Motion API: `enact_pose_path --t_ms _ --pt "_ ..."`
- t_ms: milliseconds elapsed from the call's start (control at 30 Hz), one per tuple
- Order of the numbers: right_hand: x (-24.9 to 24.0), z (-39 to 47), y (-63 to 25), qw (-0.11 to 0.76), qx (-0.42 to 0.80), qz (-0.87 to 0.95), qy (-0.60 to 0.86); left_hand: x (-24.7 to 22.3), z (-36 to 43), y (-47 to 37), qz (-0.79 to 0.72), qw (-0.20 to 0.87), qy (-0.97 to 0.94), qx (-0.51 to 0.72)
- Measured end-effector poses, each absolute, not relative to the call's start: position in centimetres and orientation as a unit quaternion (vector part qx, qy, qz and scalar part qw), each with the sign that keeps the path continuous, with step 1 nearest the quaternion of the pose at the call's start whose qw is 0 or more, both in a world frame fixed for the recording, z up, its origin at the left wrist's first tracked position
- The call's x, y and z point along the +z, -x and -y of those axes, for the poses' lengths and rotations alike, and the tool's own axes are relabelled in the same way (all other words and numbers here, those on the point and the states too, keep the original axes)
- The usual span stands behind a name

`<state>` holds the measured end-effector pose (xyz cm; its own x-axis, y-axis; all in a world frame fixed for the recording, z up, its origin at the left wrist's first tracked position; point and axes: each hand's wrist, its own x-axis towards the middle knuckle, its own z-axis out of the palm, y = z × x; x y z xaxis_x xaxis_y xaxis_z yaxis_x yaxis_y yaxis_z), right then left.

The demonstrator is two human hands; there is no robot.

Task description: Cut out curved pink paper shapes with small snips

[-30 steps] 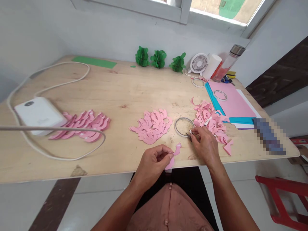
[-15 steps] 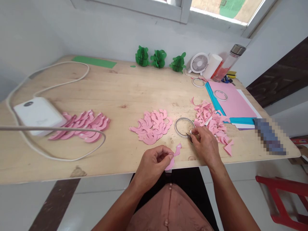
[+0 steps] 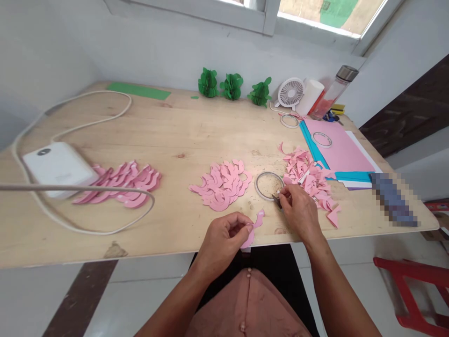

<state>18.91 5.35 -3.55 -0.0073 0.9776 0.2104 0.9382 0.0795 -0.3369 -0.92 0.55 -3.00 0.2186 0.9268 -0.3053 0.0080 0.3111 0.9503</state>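
Note:
Near the table's front edge, my left hand (image 3: 226,238) pinches a curved pink paper piece (image 3: 258,219) between thumb and fingers. My right hand (image 3: 300,206) is closed around a small dark tool (image 3: 276,200), its tip at the lower right of a tape roll (image 3: 257,187) that lies flat. What kind of tool it is, the fingers hide. Left of the roll is a pile of curved pink cutouts (image 3: 224,185). Pink paper scraps (image 3: 305,164) lie beyond my right hand. Further left, more layered pink pieces (image 3: 136,185) lie beside a white power bank (image 3: 59,168).
A white cable (image 3: 105,231) loops over the left side. Three green paper shapes (image 3: 232,86) stand at the back, with a small fan (image 3: 291,92) and a bottle (image 3: 331,96) to their right. Pink sheets (image 3: 351,154) lie at right; a red stool (image 3: 407,290) stands below.

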Motion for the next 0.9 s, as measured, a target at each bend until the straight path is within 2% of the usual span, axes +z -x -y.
enact_pose_path --t_ms 233,900 --pt "-4.06 -5.06 -18.61 0.169 0.012 0.705 0.688 -2.77 -0.63 0.91 -0.511 0.631 -0.455 0.365" --pt "-4.36 -4.42 -18.52 0.235 0.030 0.688 0.687 -2.85 -0.56 0.87 -0.509 0.620 -0.460 0.380"
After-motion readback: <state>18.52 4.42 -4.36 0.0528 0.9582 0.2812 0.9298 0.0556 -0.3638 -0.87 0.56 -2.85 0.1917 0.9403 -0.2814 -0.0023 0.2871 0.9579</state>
